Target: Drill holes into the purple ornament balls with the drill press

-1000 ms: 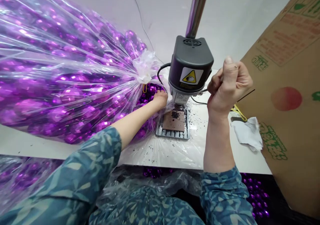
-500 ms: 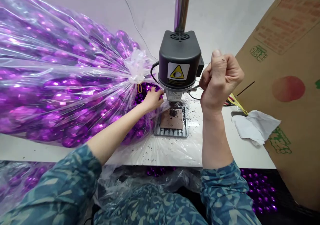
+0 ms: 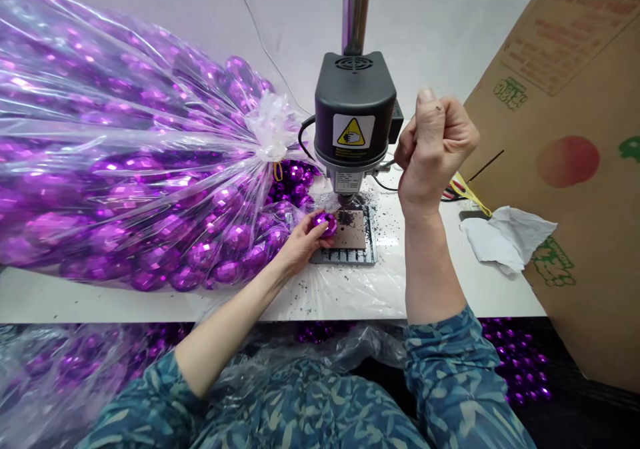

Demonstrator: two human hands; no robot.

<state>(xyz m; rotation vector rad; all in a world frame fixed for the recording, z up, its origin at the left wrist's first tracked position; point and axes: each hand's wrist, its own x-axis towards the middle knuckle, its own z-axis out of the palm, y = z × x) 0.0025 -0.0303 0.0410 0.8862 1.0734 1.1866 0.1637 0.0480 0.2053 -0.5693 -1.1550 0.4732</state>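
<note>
A small bench drill press (image 3: 355,119) stands on a white tabletop (image 3: 100,299), its dark grey motor housing carrying a yellow warning label and its shiny steel column (image 3: 356,9) rising out of view above it. Under the drill head lies a metal base plate (image 3: 350,239) with a brown board on top, and black shavings are scattered around it.

The person's left hand (image 3: 300,239) reaches in from the left of the drill press and grips a small purple faceted ball (image 3: 325,222) between thumb and fingertips. The ball sits at the left edge of the base plate, just below and left of the drill head, touching or almost touching the plate.

The right hand (image 3: 435,146) is raised to the right of the drill head, clenched in a fist around what seems to be the drill's thin lever; the lever itself is mostly hidden inside the fist.

Left of the drill press, a large clear plastic bag (image 3: 125,156) packed with more purple balls lies on the tabletop, its gathered, knotted neck close to the drill head. Right of the drill press lies a crumpled white cloth (image 3: 505,242), and beyond it leans a large brown cardboard box (image 3: 575,169) printed in green and red. Both forearms wear blue patterned sleeves.
</note>
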